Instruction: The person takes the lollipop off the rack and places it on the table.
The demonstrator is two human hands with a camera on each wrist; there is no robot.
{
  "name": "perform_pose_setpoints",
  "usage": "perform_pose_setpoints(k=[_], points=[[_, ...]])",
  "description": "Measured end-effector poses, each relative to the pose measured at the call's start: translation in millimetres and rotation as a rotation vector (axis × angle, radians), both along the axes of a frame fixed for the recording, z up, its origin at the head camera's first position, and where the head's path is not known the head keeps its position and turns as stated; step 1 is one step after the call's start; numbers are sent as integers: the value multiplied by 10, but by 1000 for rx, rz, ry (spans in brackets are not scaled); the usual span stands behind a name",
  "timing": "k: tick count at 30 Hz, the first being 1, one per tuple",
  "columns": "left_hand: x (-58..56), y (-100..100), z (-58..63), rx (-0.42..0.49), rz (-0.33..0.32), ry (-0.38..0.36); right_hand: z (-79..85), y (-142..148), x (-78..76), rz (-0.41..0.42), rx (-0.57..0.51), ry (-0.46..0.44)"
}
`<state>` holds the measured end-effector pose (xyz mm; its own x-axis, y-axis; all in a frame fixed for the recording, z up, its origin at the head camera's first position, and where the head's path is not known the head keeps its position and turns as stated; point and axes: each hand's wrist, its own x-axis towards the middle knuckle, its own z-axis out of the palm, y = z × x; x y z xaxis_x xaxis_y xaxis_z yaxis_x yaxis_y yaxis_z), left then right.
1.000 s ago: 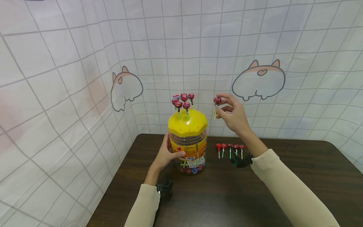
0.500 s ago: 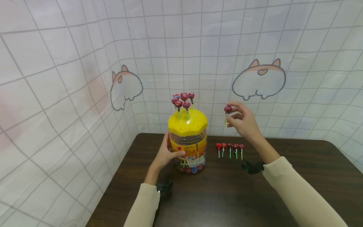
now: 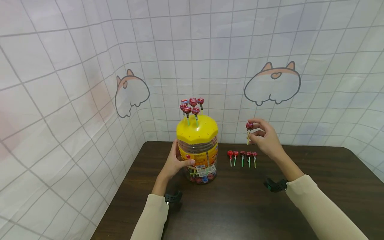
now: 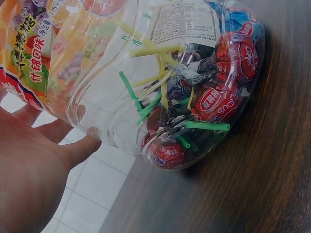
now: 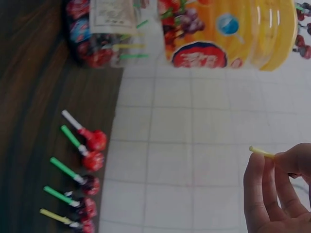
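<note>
Two hands are busy about the tall jar (image 3: 204,156): the right hand (image 3: 267,138), raised to its right, pinches a lollipop (image 3: 249,126) head up, thumb and fingers clamped on the yellow stick (image 3: 248,139), its forearm (image 3: 289,166) slanting up toward the jar. The left hand (image 3: 175,163) grips the jar's left side, thumb across the front. Atop the jar's yellow lid (image 3: 207,129) stand six lollipops (image 3: 193,102); on the table (image 3: 210,206) to the jar's right lie five loose lollipops (image 3: 242,153) in a row, so I'd judge about half are up
</note>
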<state>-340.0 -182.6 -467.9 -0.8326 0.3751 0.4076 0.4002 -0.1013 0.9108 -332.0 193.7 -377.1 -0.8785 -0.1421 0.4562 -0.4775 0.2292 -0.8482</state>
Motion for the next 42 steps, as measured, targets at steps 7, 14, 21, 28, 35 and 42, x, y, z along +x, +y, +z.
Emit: perform_pose_setpoints(k=[7,14,21,28,35,42], points=[[6,-7,5,-7,5,10,-159,131,14,-4,41,-21],[1,-1,-2,-10,3,10,-325,275,4,18,54,-56],[-15,-2,-6,-19,12,7,-499,445,-72,40,62,-98],[-12,-6,-7,-12,2,16,-628,598,-115,50,110,-160],[-2,-11,-17,-21,21,-1,-729,719,-148,58,105,-234],[-8,-6,-15,-17,13,9,-798,792,-195,76,106,-256]])
